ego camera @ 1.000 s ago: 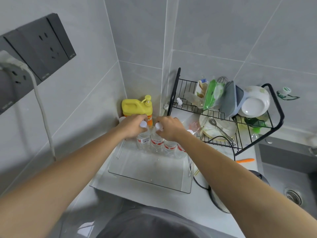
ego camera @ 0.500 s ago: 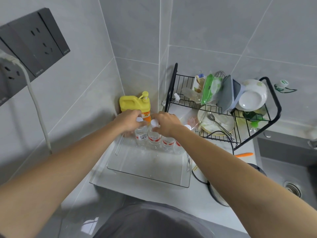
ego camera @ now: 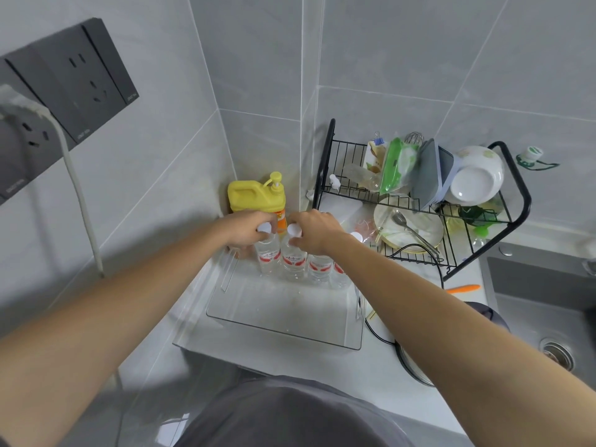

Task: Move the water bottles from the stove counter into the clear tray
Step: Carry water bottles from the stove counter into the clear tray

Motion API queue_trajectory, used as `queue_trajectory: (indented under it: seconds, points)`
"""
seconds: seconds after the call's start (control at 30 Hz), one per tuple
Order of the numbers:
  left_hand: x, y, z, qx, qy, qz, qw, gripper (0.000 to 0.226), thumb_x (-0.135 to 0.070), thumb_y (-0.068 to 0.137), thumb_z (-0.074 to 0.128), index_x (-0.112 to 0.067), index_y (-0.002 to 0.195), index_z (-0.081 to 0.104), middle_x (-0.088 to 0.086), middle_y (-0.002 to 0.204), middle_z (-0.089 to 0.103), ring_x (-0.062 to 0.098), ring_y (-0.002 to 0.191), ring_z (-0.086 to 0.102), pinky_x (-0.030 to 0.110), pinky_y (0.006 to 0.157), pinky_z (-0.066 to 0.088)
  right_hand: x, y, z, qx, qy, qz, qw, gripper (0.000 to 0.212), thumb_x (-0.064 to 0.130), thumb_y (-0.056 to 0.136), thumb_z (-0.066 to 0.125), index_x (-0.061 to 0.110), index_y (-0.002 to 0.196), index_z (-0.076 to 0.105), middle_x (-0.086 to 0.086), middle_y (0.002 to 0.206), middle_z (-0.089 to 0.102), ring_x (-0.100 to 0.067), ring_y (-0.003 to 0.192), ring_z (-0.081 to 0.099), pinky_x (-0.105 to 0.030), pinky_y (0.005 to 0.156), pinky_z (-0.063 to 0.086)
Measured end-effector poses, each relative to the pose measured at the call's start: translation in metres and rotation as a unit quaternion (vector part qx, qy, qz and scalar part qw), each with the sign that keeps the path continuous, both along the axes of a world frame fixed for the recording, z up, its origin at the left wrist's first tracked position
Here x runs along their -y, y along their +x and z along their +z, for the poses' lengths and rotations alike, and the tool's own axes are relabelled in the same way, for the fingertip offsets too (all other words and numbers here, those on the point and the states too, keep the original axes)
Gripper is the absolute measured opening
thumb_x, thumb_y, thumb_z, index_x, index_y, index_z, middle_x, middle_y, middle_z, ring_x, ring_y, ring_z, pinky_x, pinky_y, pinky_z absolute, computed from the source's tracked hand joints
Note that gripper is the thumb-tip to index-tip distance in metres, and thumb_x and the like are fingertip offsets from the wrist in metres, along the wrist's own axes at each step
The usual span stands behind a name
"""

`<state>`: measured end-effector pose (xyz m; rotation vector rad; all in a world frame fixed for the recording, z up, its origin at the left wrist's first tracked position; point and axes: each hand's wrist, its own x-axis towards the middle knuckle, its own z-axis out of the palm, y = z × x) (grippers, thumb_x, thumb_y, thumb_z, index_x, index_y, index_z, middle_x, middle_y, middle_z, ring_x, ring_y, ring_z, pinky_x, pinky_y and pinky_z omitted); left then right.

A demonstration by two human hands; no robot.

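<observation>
With fingers (ego camera: 262, 236) of left hand (ego camera: 246, 229) and right hand (ego camera: 314, 232) curled round white caps, gripping two water bottles (ego camera: 280, 254) upright, likely for neat rows. Standing inside clear tray (ego camera: 283, 317), far edge, 12 o'clock; transparent, red-labelled. Yellow jug (ego camera: 254, 191) beyond.

Bare forearms, no sleeves visible; left hand (ego camera: 246, 229), right hand (ego camera: 314, 232) ungloved; grey garment (torso, below).
</observation>
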<state>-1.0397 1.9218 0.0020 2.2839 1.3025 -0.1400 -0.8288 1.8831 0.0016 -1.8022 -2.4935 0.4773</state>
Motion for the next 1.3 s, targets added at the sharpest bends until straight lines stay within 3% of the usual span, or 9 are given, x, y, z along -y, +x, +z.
queue_trajectory:
  seconds: [0.17, 0.27, 0.4, 0.6, 0.8, 0.97, 1.17, 1.3]
  points:
    - [0.0, 0.001, 0.001, -0.035, 0.019, -0.006, 0.999, 0.018, -0.022, 0.099, 0.06, -0.032, 0.114, 0.062, 0.0, 0.108, 0.051, 0.024, 0.097, 0.056, 0.039, 0.083, 0.047, -0.001, 0.005, 0.003, -0.018, -0.014, -0.018, 1.0, 0.036, 0.031, 0.091, 0.072, 0.022, 0.123, 0.058, -0.006, 0.115, 0.067, -0.031, 0.106, 0.063, -0.036, 0.082, 0.042]
    - [0.004, 0.006, 0.0, -0.041, 0.059, 0.015, 0.997, 0.039, -0.034, 0.091, 0.071, -0.027, 0.126, 0.058, 0.001, 0.124, 0.06, 0.028, 0.109, 0.059, 0.037, 0.081, 0.046, -0.001, 0.006, 0.001, -0.031, -0.024, -0.03, 0.999, 0.035, 0.029, 0.088, 0.073, 0.023, 0.12, 0.059, -0.008, 0.113, 0.066, -0.033, 0.103, 0.063, -0.034, 0.078, 0.041]
    - [0.011, 0.015, 0.0, -0.091, 0.094, 0.033, 0.991, 0.034, -0.036, 0.095, 0.069, -0.019, 0.122, 0.06, 0.01, 0.113, 0.064, 0.033, 0.104, 0.063, 0.033, 0.072, 0.038, 0.001, 0.0, -0.001, -0.059, -0.041, -0.034, 0.997, 0.036, 0.023, 0.083, 0.075, 0.022, 0.115, 0.06, -0.006, 0.106, 0.065, -0.033, 0.098, 0.063, -0.034, 0.074, 0.042]
    - [0.016, 0.024, 0.0, -0.006, 0.095, 0.054, 0.994, 0.02, -0.031, 0.092, 0.072, -0.018, 0.096, 0.058, 0.007, 0.09, 0.063, 0.032, 0.089, 0.067, 0.033, 0.065, 0.041, 0.001, 0.004, 0.004, -0.071, -0.032, -0.056, 0.995, 0.038, 0.023, 0.083, 0.077, 0.017, 0.118, 0.062, -0.005, 0.105, 0.061, -0.026, 0.09, 0.053, -0.032, 0.075, 0.039]
    - [0.019, 0.022, 0.0, 0.027, 0.139, 0.055, 0.988, 0.026, -0.029, 0.093, 0.073, -0.015, 0.112, 0.063, 0.009, 0.099, 0.065, 0.034, 0.092, 0.063, 0.035, 0.068, 0.042, 0.002, 0.005, 0.004, -0.056, -0.03, -0.054, 0.997, 0.028, 0.021, 0.084, 0.076, 0.018, 0.105, 0.057, -0.004, 0.099, 0.059, -0.03, 0.092, 0.058, -0.034, 0.072, 0.041]
    - [0.024, 0.019, -0.005, 0.014, 0.152, 0.062, 0.986, 0.027, -0.031, 0.093, 0.074, -0.017, 0.114, 0.062, 0.01, 0.096, 0.066, 0.034, 0.088, 0.063, 0.033, 0.065, 0.035, 0.008, 0.001, 0.002, -0.044, -0.018, -0.049, 0.998, 0.033, 0.022, 0.089, 0.074, 0.016, 0.116, 0.057, -0.011, 0.11, 0.066, -0.033, 0.099, 0.063, -0.038, 0.078, 0.048]
    - [0.025, 0.022, -0.003, -0.022, 0.135, 0.076, 0.988, 0.029, -0.016, 0.09, 0.071, -0.019, 0.116, 0.057, 0.008, 0.1, 0.065, 0.033, 0.088, 0.063, 0.038, 0.066, 0.044, 0.011, 0.002, 0.003, -0.029, -0.007, -0.047, 0.998, 0.034, 0.023, 0.094, 0.069, 0.015, 0.123, 0.054, -0.012, 0.114, 0.066, -0.034, 0.103, 0.062, -0.035, 0.074, 0.04]
    - [0.029, 0.022, -0.001, -0.054, 0.13, 0.083, 0.987, 0.046, -0.035, 0.089, 0.073, -0.02, 0.127, 0.05, 0.01, 0.113, 0.067, 0.037, 0.1, 0.066, 0.04, 0.068, 0.048, 0.013, 0.003, 0.003, -0.04, -0.011, -0.047, 0.998, 0.041, 0.029, 0.092, 0.071, 0.017, 0.127, 0.053, -0.01, 0.116, 0.065, -0.034, 0.108, 0.062, -0.036, 0.076, 0.042]
